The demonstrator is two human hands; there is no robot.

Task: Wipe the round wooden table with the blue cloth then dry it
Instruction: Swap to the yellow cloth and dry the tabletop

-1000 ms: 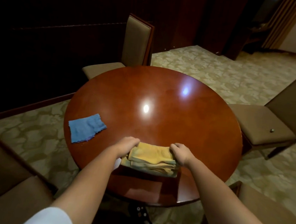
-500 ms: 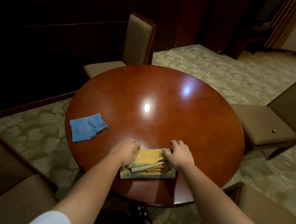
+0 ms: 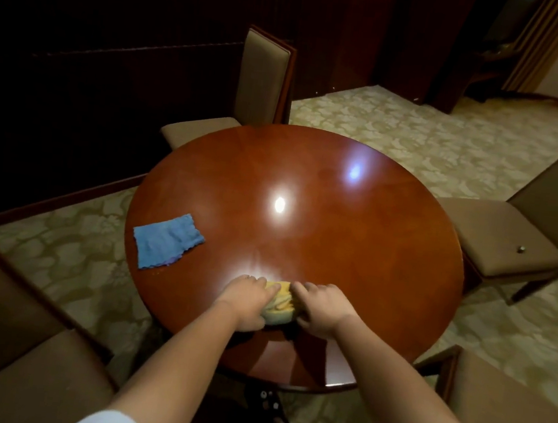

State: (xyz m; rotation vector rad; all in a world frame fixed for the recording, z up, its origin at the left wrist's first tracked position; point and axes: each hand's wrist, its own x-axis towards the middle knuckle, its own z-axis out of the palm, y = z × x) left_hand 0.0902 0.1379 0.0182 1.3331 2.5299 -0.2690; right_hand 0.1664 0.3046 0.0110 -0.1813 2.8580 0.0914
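Round wooden desk (image 3: 353,246), glossy reddish top with two light glares. Both hands sit near the desk's near edge, close together over a folded yellow cloth (image 3: 280,302). Left hand (image 3: 246,302) lies on the cloth's left side, fingers bent down onto it, thumb tucked at the cloth's near side; looks like a grip, though the cloth is mostly hidden under the palms. Right hand (image 3: 321,307) covers the right side, fingers curled over the far edge of the cloth, holding it. Only a narrow strip of yellow shows between the two hands.

Blue cloth (image 3: 167,241) lies flat and untouched by the desk's left edge, well apart from both hands.

Padded chairs stand around the desk: one at the far-left edge (image 3: 248,98), one at the right edge (image 3: 515,243). Patterned carpet (image 3: 416,132) below. No readable writing or labels anywhere.
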